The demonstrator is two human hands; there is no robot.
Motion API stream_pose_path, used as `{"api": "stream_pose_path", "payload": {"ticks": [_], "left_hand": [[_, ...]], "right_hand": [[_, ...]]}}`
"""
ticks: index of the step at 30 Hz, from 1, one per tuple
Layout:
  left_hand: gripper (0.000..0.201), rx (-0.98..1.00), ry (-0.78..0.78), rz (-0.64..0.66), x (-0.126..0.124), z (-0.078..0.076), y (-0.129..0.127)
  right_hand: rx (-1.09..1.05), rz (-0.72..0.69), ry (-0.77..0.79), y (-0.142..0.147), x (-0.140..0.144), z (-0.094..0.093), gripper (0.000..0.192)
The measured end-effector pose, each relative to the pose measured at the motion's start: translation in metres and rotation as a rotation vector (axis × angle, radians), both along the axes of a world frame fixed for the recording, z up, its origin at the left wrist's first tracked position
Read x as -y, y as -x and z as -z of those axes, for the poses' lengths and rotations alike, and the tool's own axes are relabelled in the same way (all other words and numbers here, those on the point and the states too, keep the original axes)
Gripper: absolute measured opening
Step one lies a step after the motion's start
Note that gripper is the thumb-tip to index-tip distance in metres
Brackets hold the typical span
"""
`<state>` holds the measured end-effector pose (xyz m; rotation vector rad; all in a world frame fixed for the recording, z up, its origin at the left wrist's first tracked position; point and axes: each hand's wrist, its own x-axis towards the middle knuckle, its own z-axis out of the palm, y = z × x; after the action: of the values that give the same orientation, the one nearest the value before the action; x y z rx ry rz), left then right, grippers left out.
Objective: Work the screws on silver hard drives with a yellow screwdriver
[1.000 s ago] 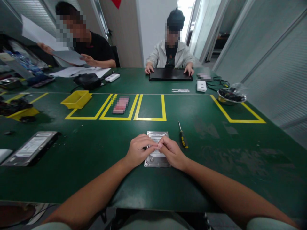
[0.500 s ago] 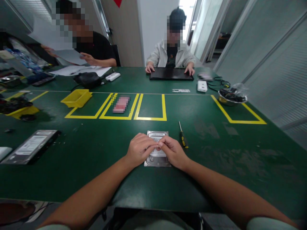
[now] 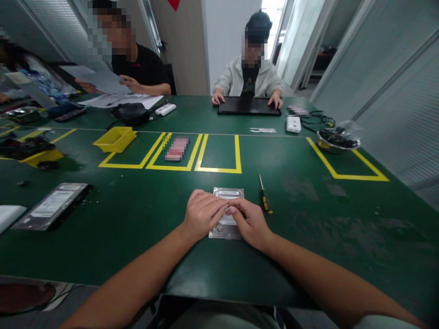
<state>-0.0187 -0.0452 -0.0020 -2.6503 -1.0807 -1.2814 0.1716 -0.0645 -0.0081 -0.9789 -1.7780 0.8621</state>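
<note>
A silver hard drive (image 3: 226, 233) with a white label lies flat on the green table in front of me. Over its left part is my left hand (image 3: 203, 214), its fingers pressed together and pointing right. My right hand (image 3: 249, 220) sits over the drive's right side, thumb and forefinger pinched. The fingertips of both hands meet above the label; whatever small item they may hold is too small to name. Just right of my right hand, a black and yellow screwdriver (image 3: 265, 198) rests with its tip pointing away from me.
Another hard drive (image 3: 55, 205) lies at the left beside a white object (image 3: 9, 216). A yellow bin (image 3: 116, 140), a phone (image 3: 177, 149) and a metal bowl of dark parts (image 3: 338, 139) stand farther back. Across the table, one person holds a black panel (image 3: 248, 106); another holds papers (image 3: 103, 82).
The view has shifted slightly, so everything sits a little farther right. My fingertips stay together over the drive. The person at the far left has lowered the papers.
</note>
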Motion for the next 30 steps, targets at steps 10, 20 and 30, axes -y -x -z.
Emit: {"api": "stream_pose_path", "payload": {"ticks": [10, 20, 30], "left_hand": [[0.009, 0.01, -0.032, 0.022, -0.003, -0.001, 0.001], [0.01, 0.194, 0.216, -0.099, -0.01, -0.004, 0.006], [0.008, 0.352, 0.46, -0.134, -0.015, 0.0, 0.008]], "right_hand": [[0.154, 0.022, -0.157, -0.001, 0.001, 0.005, 0.022], [0.217, -0.074, -0.239, 0.001, 0.001, 0.0, 0.015], [0.562, -0.249, -0.422, 0.004, 0.008, -0.006, 0.027]]}}
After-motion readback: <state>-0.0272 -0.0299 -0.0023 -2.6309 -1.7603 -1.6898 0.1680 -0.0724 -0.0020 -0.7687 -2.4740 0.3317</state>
